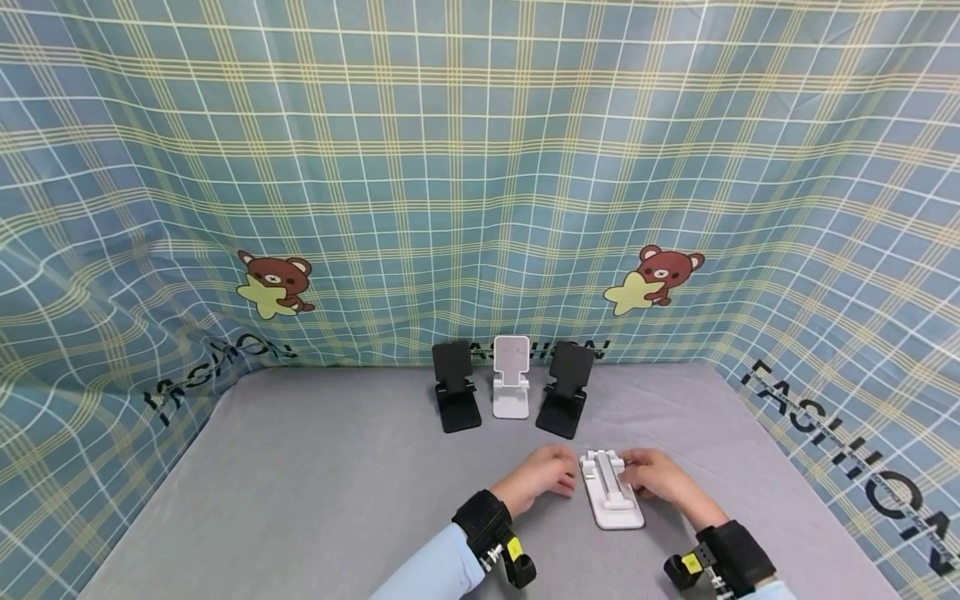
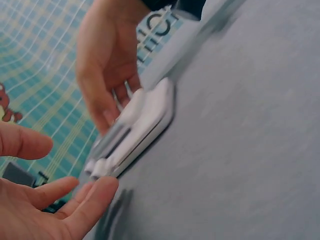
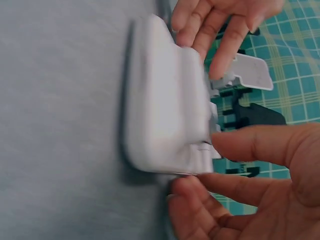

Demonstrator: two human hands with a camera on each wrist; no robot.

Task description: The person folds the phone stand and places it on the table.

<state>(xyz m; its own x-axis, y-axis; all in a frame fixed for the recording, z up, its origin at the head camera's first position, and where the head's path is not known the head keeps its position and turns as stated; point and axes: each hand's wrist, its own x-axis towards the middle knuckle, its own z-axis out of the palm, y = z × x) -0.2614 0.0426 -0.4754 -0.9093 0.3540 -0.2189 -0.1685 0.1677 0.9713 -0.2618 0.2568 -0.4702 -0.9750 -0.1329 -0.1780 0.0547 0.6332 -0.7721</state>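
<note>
Head | white stand (image 1: 620, 520) | folded flat | round-cornered | slim central bar (image 1: 608, 477)

L hand (image 1: 538, 477) loose, R hand (image 1: 660, 478) pinching

L fingers extended & slightly spread, thumb held well apart fr. them. R thumb opp. curled fingers. Hands turned in twd ea. other, a gap btwn. In head view, L arm in lt-blue sleeve (image 1: 431, 568) slants up-right fr. bottom edge; R arm slants up-left, blk wrist strap (image 1: 738, 552) on, as on L.
</note>
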